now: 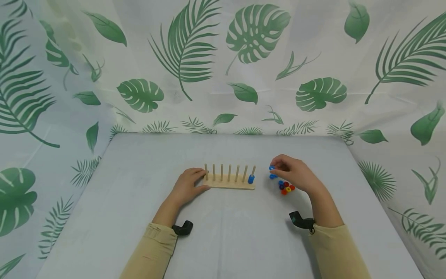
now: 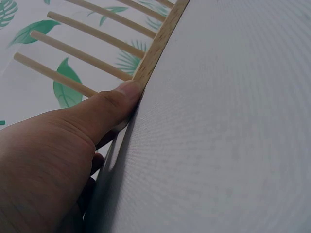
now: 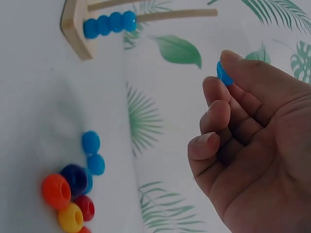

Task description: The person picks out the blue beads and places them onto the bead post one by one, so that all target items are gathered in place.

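Observation:
A wooden peg board (image 1: 228,183) with a row of several upright pegs stands on the table. My left hand (image 1: 188,186) grips its left end; in the left wrist view the thumb (image 2: 114,104) presses the board's edge. Blue beads (image 3: 109,24) are stacked on the rightmost peg. To the right of the board, my right hand (image 1: 294,170) is raised and pinches one blue bead (image 3: 224,74) between thumb and index finger, its other fingers curled. Below it on the table lie loose blue beads (image 3: 91,142).
Nearer me lies a small cluster of beads, among them an orange bead (image 3: 56,191), a dark blue bead (image 3: 74,179), a yellow bead (image 3: 70,217) and a red bead (image 3: 85,208). A white table (image 1: 251,232) is backed by a leaf-patterned curtain (image 1: 209,104).

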A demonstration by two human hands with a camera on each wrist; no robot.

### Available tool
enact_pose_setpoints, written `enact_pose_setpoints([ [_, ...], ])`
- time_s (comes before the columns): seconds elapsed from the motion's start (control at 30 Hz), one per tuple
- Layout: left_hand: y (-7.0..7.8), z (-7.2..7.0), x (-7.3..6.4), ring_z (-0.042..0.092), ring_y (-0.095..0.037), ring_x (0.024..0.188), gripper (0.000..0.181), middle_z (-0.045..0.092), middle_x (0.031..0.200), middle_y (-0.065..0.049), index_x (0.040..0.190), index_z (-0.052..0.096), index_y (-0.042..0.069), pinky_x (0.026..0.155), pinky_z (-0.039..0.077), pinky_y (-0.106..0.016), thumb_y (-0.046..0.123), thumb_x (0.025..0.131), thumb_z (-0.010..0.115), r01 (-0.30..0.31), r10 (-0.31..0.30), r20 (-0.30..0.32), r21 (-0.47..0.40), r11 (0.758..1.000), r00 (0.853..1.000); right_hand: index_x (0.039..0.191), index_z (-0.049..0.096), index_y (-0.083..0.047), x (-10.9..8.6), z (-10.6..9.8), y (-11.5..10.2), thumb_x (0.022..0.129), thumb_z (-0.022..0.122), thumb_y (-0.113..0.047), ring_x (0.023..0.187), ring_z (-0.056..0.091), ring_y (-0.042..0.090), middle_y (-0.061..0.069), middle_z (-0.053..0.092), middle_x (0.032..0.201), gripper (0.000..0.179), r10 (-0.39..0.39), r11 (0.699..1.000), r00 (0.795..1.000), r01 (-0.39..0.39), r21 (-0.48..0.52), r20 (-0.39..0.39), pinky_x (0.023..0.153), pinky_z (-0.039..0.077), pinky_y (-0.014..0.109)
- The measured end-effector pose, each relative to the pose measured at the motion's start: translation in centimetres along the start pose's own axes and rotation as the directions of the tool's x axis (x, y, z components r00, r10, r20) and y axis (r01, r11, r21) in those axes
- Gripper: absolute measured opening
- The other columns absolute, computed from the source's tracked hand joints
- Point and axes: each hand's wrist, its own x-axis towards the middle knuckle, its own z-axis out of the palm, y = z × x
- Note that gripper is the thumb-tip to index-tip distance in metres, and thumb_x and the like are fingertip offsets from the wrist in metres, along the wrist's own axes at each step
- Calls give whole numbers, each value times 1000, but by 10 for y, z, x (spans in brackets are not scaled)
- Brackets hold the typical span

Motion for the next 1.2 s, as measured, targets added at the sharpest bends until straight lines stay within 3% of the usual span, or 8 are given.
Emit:
enact_pose_setpoints([
  [0.6, -4, 1, 1, 47, -30, 136, 62, 58, 139, -5, 139, 58, 17, 116, 37, -50, 46, 87, 72, 7, -7, 11, 4, 1000, 1000, 111, 63, -21, 13, 17, -29, 94, 69, -32, 84, 60, 19, 0, 66, 95, 21, -60, 996, 998, 62, 61, -31, 73, 55, 31],
  [1.2, -4, 3, 2, 47, -29, 137, 62, 58, 140, -5, 139, 58, 16, 117, 37, -49, 47, 87, 72, 10, -10, 17, 15, 1000, 1000, 113, 64, -19, 19, 31, -32, 95, 68, -29, 82, 60, 16, -1, 65, 91, 21, -108, 992, 994, 110, 64, -33, 75, 53, 31],
])
